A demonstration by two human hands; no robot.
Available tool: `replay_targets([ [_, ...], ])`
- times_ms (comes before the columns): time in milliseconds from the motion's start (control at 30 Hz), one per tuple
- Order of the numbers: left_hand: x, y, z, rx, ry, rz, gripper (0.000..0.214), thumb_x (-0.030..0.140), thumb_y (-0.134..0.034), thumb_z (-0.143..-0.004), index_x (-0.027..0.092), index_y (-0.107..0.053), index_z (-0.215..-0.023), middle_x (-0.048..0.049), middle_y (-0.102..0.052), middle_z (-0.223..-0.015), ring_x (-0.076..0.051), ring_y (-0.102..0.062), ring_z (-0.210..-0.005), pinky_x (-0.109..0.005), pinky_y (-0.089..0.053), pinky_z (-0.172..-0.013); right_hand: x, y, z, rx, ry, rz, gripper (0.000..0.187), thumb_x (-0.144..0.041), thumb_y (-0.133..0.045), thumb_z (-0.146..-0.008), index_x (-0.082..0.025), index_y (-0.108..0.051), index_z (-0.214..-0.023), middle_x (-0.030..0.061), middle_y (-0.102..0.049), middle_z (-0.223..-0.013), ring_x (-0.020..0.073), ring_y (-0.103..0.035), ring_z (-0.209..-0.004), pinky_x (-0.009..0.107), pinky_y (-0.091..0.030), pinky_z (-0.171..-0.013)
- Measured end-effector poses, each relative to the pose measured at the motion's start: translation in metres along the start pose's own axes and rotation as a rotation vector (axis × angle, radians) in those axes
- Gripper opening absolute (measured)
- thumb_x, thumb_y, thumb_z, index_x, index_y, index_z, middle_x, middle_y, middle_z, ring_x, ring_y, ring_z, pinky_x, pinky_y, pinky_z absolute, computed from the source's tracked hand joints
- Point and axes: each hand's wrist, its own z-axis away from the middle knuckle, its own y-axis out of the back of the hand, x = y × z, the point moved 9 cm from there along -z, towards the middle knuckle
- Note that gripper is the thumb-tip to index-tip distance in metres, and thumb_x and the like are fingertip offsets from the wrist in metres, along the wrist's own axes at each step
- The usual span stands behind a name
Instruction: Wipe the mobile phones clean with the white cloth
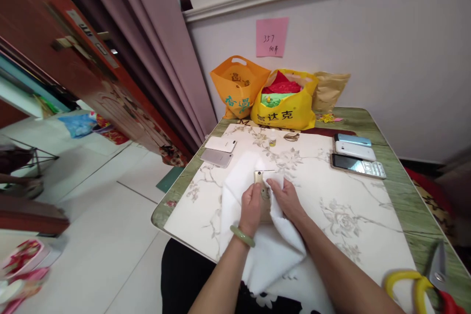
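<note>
"Near the front of the table [375, 130], what can you see from so far away?"

"I see a gold phone [265, 211] over a big white cloth [239, 248]. Its back faces me. It has a little picture on it, and its camera is at the far end."

"What is the left hand [250, 206] doing?"

"It is curled round the left side of the gold phone, with its thumb on the back. I see a green bangle [242, 236] on that wrist."

"And the right hand [290, 198]?"

"That one is pinching a fold of the white cloth by the phone's right side. I can't see all its fingers."

"Are there more phones?"

"Yes. To the left I see a white phone [223, 143] beside a grey phone [217, 158]. To the right are three in a row: a blue phone [353, 140], a second white phone [355, 150] and a phone with buttons [357, 166], which is closest to me."

"What is at the back?"

"I see an orange bag [243, 83] next to a yellow bag [285, 118]. A brown paper bag [329, 89] stands to their right. In front of them is a tiny bottle [272, 138]. A pink paper [272, 34] is up on the wall [368, 39]."

"And close by?"

"Big scissors [423, 282] with yellow on the handles, at the right corner near me."
</note>
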Motion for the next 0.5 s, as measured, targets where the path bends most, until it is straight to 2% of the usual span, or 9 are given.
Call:
replay_targets([
  [100, -0.004, 0.008, -0.001, 0.108, 0.032, 0.130, 0.034, 0.050, -0.062, -0.082, 0.016, -0.063, -0.075, -0.0012, -0.060, -0.069, -0.014, -0.054, -0.067, -0.025, -0.043, -0.068, -0.004, -0.006, 0.005, -0.052, 0.048, 0.094, 0.039, -0.055, -0.064, -0.077, -0.016, -0.063, -0.077, 0.0016, -0.062, -0.066, 0.0172, -0.054, -0.064, 0.027, -0.043, -0.058],
  [300, -0.004, 0.023, 0.001, 0.299, 0.047, 0.278, 0.041, 0.056, -0.057, -0.083, 0.016, -0.066, -0.087, -0.0042, -0.068, -0.081, -0.017, -0.062, -0.076, -0.029, -0.048, -0.074, -0.005, -0.022, 0.018, -0.214, 0.061, 0.264, 0.033, -0.048, -0.064, -0.079, -0.017, -0.065, -0.091, 0.0031, -0.069, -0.077, 0.0201, -0.060, -0.069, 0.028, -0.046, -0.060],
  [400, -0.005, 0.027, 0.003, 0.349, 0.063, 0.348, 0.046, 0.058, -0.057, -0.082, 0.015, -0.067, -0.095, -0.0065, -0.070, -0.088, -0.018, -0.065, -0.079, -0.031, -0.049, -0.075, -0.007, -0.026, 0.023, -0.275, 0.087, 0.272, 0.034, -0.047, -0.065, -0.078, -0.017, -0.066, -0.092, 0.0031, -0.070, -0.078, 0.0200, -0.060, -0.069, 0.028, -0.047, -0.061],
  [500, -0.005, 0.028, 0.003, 0.330, 0.063, 0.350, 0.049, 0.059, -0.057, -0.082, 0.014, -0.066, -0.097, -0.0079, -0.071, -0.091, -0.019, -0.065, -0.081, -0.031, -0.049, -0.077, -0.006, -0.026, 0.025, -0.275, 0.052, 0.152, 0.039, -0.050, -0.068, -0.075, -0.016, -0.067, -0.093, 0.0038, -0.070, -0.079, 0.0204, -0.061, -0.069, 0.028, -0.047, -0.060],
])
